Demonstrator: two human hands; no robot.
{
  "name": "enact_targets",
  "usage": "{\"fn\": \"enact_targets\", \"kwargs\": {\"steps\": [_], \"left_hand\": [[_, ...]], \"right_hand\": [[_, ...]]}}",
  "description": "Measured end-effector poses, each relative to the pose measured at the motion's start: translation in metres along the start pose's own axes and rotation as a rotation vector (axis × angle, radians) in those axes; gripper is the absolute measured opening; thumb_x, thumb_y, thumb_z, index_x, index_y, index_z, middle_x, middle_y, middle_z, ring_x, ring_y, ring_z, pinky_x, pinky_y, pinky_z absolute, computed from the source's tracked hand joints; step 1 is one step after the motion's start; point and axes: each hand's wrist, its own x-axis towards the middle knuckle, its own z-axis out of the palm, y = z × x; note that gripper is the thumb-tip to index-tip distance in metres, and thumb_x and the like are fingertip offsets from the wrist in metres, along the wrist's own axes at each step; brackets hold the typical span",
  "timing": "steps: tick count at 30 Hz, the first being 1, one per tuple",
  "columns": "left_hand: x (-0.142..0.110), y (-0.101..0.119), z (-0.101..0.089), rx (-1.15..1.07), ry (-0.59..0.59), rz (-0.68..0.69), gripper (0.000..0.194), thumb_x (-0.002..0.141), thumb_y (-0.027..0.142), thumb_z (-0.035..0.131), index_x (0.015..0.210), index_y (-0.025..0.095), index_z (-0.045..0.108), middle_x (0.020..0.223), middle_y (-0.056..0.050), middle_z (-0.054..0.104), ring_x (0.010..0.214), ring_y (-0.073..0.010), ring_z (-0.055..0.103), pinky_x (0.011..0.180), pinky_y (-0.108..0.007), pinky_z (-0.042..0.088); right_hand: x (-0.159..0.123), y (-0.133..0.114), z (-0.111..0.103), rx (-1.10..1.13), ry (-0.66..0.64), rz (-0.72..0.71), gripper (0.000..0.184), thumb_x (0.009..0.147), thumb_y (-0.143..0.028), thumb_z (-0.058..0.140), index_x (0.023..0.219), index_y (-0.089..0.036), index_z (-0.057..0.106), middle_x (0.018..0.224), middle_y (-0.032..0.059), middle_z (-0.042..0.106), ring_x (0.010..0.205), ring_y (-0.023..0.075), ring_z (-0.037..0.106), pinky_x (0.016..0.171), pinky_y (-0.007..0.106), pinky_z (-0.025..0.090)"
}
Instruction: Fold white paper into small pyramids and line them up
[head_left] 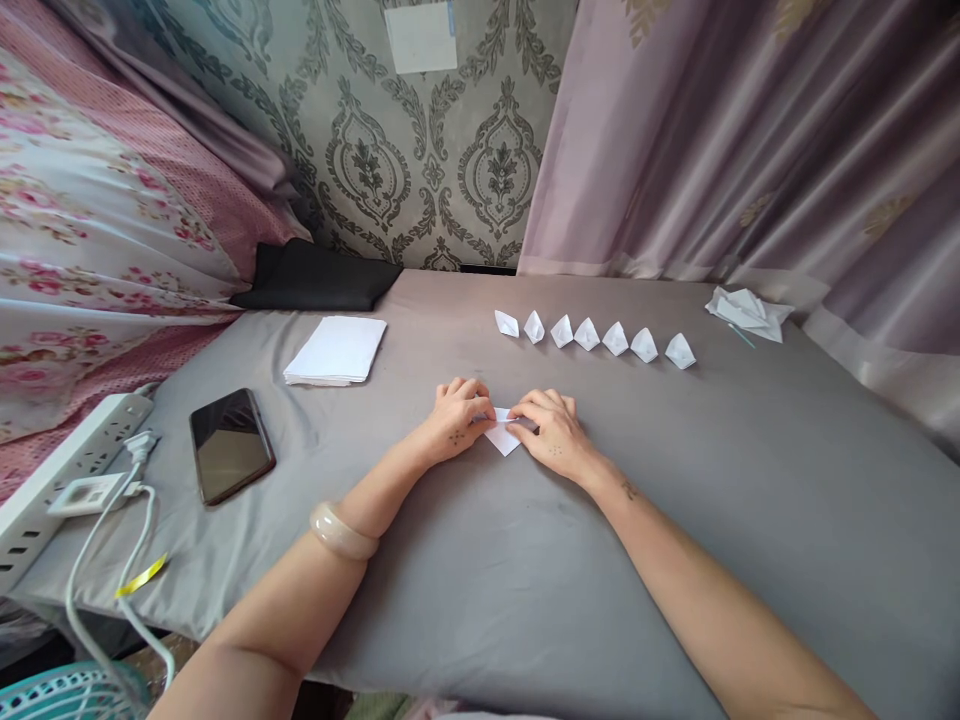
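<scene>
While both the left hand (455,420) and the right hand (553,430) pinch the small white folded paper piece (502,438) flat on the grey cloth-covered surface (480,580), fingers closed on its upper edge, it looks light, thin, easily creased, with open room all around.

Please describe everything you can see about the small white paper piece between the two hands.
The white paper piece is small, thin and partly folded, with a pointed corner aimed toward the person. It lies flat on the grey cloth. The left hand presses its left side and the right hand covers its right side, so the fingers hide most of it.
</scene>
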Motion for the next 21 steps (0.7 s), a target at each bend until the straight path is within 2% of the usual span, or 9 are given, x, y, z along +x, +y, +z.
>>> {"fn": "enact_targets", "kwargs": {"steps": [5, 11, 15, 18, 21], "left_hand": [[0.003, -0.003, -0.002, -0.137, -0.084, -0.052, 0.019, 0.089, 0.031, 0.050, 0.097, 0.022, 0.065, 0.098, -0.005, 0.066, 0.098, -0.0230, 0.054, 0.091, -0.042, 0.034], [0.008, -0.010, -0.004, -0.291, -0.106, -0.093, 0.021, 0.083, 0.037, 0.056, 0.088, 0.020, 0.069, 0.085, -0.002, 0.067, 0.079, -0.0182, 0.056, 0.081, -0.034, 0.042], [0.010, -0.017, -0.002, -0.266, -0.087, -0.008, 0.021, 0.084, 0.038, 0.058, 0.084, 0.021, 0.070, 0.087, -0.003, 0.066, 0.086, -0.0201, 0.056, 0.084, -0.034, 0.041], [0.010, -0.020, -0.002, -0.162, -0.073, 0.099, 0.021, 0.087, 0.037, 0.056, 0.083, 0.022, 0.070, 0.094, -0.004, 0.066, 0.097, -0.0221, 0.054, 0.090, -0.037, 0.036], [0.008, -0.023, -0.002, -0.059, -0.058, 0.191, 0.022, 0.091, 0.036, 0.052, 0.087, 0.023, 0.070, 0.095, -0.004, 0.064, 0.096, -0.0213, 0.053, 0.089, -0.037, 0.035]], "right_hand": [[0.006, 0.002, 0.001, 0.086, -0.070, 0.088, 0.008, 0.085, -0.029, 0.060, 0.089, -0.028, 0.067, 0.095, 0.0004, 0.066, 0.096, 0.0205, 0.054, 0.091, 0.042, 0.033], [0.013, 0.004, 0.000, 0.183, -0.100, 0.144, 0.006, 0.081, -0.027, 0.063, 0.079, -0.027, 0.069, 0.090, -0.0003, 0.069, 0.092, 0.0206, 0.055, 0.092, 0.042, 0.033], [0.012, 0.009, 0.003, 0.209, -0.079, 0.111, 0.007, 0.081, -0.027, 0.064, 0.078, -0.027, 0.071, 0.089, -0.0009, 0.070, 0.090, 0.0196, 0.055, 0.091, 0.041, 0.033], [0.010, 0.012, 0.005, 0.203, -0.064, 0.057, 0.009, 0.084, -0.028, 0.063, 0.080, -0.027, 0.071, 0.090, -0.0005, 0.069, 0.090, 0.0192, 0.054, 0.090, 0.040, 0.034], [0.006, 0.014, 0.004, 0.155, -0.056, -0.033, 0.014, 0.088, -0.027, 0.057, 0.085, -0.027, 0.071, 0.092, 0.0006, 0.068, 0.090, 0.0193, 0.053, 0.091, 0.039, 0.034]]}}
